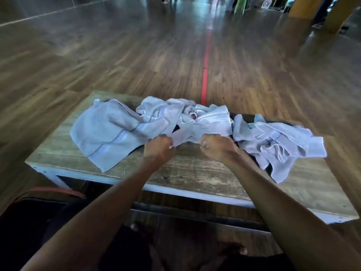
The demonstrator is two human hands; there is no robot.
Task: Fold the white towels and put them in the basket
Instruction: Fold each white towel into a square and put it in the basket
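Left hand [159, 148] and right hand [216, 147] both clamped on the near edge of the middle towel [207, 124] | we see it stretch left-right just beyond them | basket [243, 116] perhaps right.

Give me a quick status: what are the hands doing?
Left hand and right hand grip the middle towel at its near edge. Left towel and right towel lie loose beside it. Nothing in the way.

place: large hall | wood floor [97, 61] | red floor line [205, 79] | yellow pillars [301, 6]
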